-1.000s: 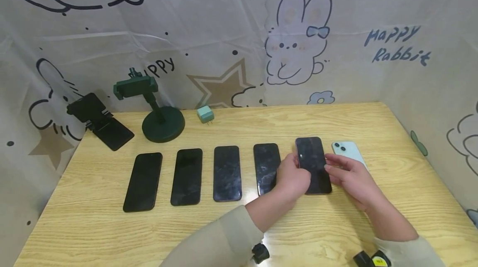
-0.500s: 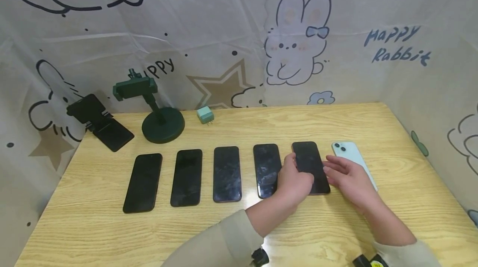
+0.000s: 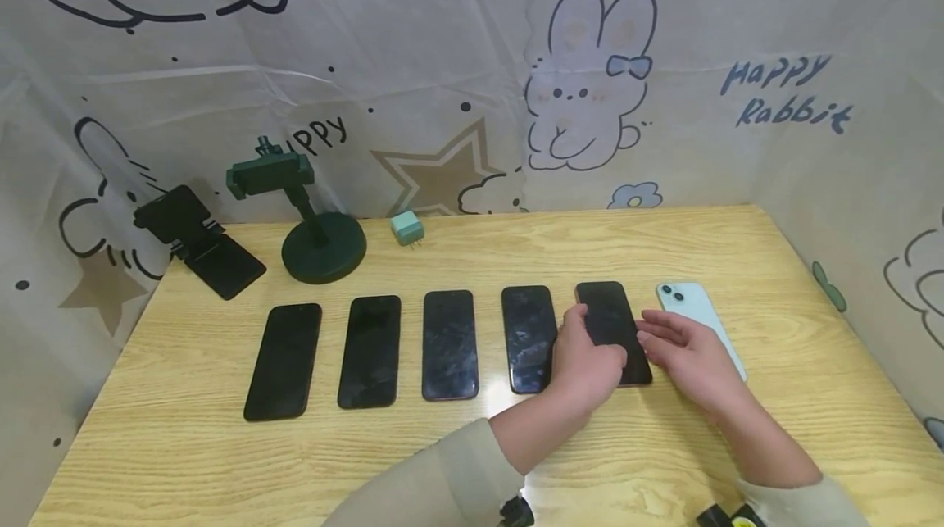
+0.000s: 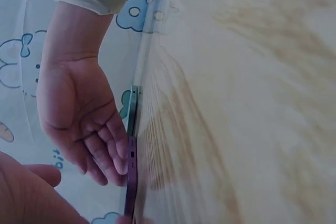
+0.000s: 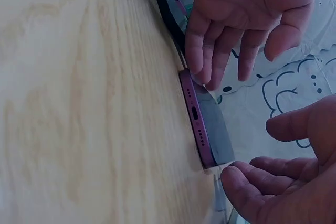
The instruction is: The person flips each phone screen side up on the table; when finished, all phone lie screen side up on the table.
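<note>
A dark-screened phone [image 3: 609, 315] lies face up on the wooden table, and its purple bottom edge [image 5: 194, 114] shows in the right wrist view. At its left side my left hand [image 3: 590, 365] has fingertips against the edge, with the thumb held above the screen. My right hand [image 3: 696, 361] is at the opposite side, fingers loosely extended by the phone's right edge and thumb apart. Whether the right fingertips touch it is hard to tell. Just right of that hand lies a light blue phone [image 3: 706, 312], back up, partly covered by the hand.
Four dark phones would exceed; several phones in a row continue leftward, including one [image 3: 528, 334] close to my left hand and one [image 3: 283, 361] at the far left. Behind stand a green phone stand [image 3: 323, 248], a black folding stand [image 3: 221, 263] and a green charger plug [image 3: 407, 228].
The dark phone has been lowered flat onto the table, its top end shifting slightly left and nearer. Both hands stay beside it, and the left fingers have loosened.
</note>
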Available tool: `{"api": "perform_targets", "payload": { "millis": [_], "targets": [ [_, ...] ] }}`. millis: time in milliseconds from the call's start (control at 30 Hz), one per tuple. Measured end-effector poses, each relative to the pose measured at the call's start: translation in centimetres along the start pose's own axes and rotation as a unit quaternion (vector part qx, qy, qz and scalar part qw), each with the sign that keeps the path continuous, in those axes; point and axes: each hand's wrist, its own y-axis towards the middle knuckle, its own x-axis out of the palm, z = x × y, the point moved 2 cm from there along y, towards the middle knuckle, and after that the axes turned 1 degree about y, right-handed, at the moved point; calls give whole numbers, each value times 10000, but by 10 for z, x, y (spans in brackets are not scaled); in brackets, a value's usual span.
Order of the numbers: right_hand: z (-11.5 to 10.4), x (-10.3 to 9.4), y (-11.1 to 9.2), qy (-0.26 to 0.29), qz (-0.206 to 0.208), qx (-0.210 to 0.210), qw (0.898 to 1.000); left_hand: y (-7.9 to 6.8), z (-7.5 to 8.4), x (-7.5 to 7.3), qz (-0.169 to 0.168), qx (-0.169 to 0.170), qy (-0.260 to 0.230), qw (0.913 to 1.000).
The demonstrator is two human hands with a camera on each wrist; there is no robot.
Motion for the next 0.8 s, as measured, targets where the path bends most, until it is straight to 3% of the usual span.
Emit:
{"api": "perform_targets", "payload": {
  "millis": [167,367,567,667,800],
  "targets": [
    [2,-15,-1,-355,305,-83,9989,-4,7,3,12,249,132,9996],
    [14,-45,3,-1303,802,113,9882,0,19,15,-331,333,73,9989],
    [31,-71,10,-1683,1002,445,9796,10,22,40,-861,-13,364,9956],
    [38,-80,13,-1802,839,585,9783,13,20,51,-1104,-277,487,9923],
    [43,-90,16,-1795,483,714,9800,16,23,63,-1132,-570,609,9901]
  ]
}}
